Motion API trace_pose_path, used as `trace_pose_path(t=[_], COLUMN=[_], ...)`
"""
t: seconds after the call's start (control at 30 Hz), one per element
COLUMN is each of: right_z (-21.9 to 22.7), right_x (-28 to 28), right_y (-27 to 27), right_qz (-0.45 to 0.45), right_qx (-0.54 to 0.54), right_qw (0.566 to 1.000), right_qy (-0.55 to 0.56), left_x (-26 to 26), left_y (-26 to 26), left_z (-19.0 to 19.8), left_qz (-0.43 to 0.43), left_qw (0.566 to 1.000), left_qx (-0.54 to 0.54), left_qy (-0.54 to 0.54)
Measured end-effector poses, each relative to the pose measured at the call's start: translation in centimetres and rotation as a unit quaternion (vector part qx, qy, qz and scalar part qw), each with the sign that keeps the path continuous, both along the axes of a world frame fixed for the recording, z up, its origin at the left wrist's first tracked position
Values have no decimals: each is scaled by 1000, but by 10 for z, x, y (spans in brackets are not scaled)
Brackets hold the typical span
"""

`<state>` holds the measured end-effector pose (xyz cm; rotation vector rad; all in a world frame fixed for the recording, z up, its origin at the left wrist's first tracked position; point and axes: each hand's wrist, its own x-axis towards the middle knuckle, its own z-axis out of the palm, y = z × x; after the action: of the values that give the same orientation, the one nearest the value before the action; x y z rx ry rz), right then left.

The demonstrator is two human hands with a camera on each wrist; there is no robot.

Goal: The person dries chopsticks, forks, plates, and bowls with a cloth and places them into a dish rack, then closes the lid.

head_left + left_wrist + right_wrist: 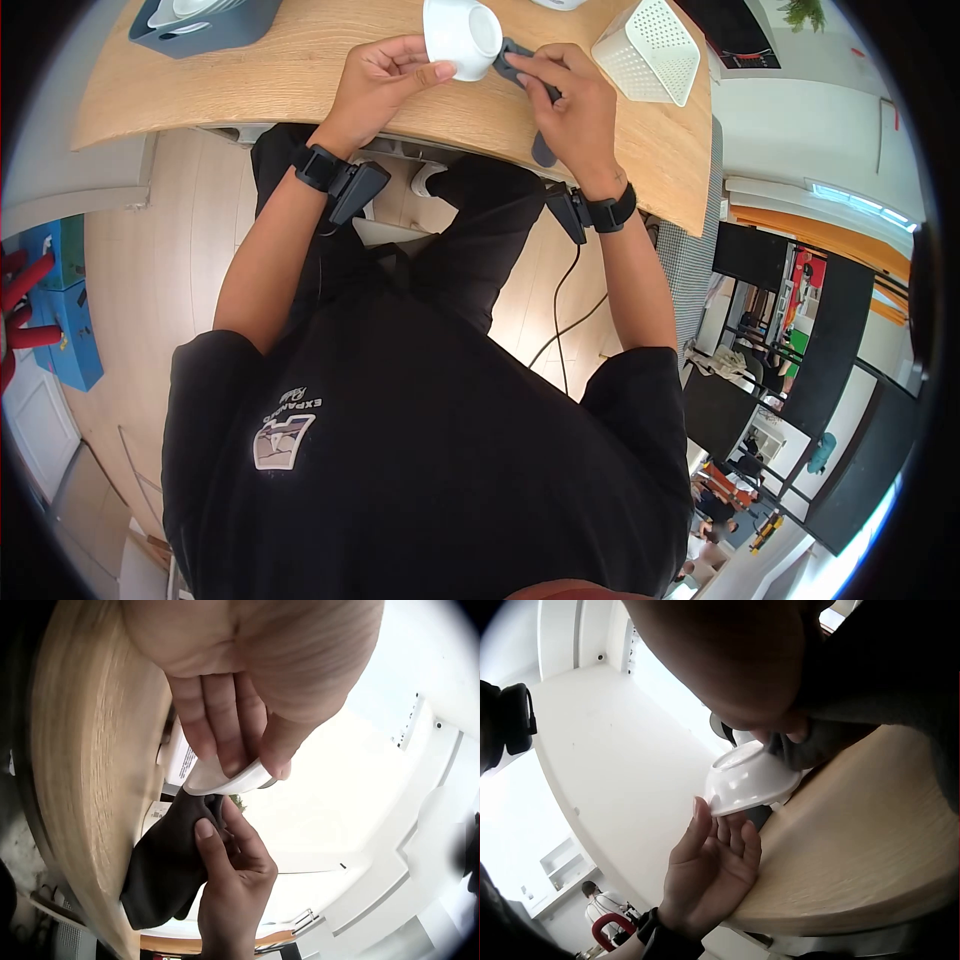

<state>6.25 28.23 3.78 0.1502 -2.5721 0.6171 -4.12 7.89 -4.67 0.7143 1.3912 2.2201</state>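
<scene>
My left hand (pixel 385 85) pinches a white bowl (pixel 452 38) by its rim, thumb on one side and fingers on the other. The bowl is tipped on its side above the table, its base facing right in the head view. A dark grey cloth (pixel 169 855) hangs from my right hand (pixel 578 108), bunched between thumb and fingers. In the right wrist view the cloth (pixel 817 742) meets the outside of the bowl (pixel 751 780), near its base. Part of the right hand's fingers is hidden there by the hand itself.
The wooden table (pixel 290 85) curves in front of me. A grey basin (pixel 225 32) with white dishes stands at the far left. On the right is a white perforated basket (pixel 648 65), with a black appliance (pixel 735 30) beyond it.
</scene>
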Motion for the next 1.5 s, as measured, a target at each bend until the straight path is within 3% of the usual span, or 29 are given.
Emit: trace_pose_path(t=[0.3, 0.53, 0.7, 0.83, 0.97, 1.1, 1.27, 1.4, 1.5], right_z=[8, 17, 24, 22, 14, 15, 14, 11, 15], right_x=[10, 4, -2, -2, 2, 8, 2, 7, 10], right_y=[-20, -27, -13, -8, -8, -17, -7, -3, -2], right_qz=[91, 92, 62, 31, 32, 81, 56, 37, 34], right_qx=[-39, -66, -29, -35, 29, 57, 37, 68, -18], right_qw=[995, 993, 993, 994, 996, 994, 995, 997, 999], right_qy=[9, 42, 96, 95, 83, 53, 72, 31, 20], left_x=[4, 3, 1, -1, -4, -3, -3, -5, -7], left_y=[0, -2, -2, 0, -1, -2, -2, -3, -1], left_z=[5, 2, -3, -8, -11, -8, -8, -10, -15], left_qz=[19, 10, -20, -11, -17, -15, -37, -28, -21], left_qw=[1000, 999, 997, 999, 986, 990, 997, 993, 992], left_qx=[-1, -19, -46, 27, 125, 106, 52, 87, 89], left_qy=[15, 44, 50, -27, -111, -96, -50, -81, -90])
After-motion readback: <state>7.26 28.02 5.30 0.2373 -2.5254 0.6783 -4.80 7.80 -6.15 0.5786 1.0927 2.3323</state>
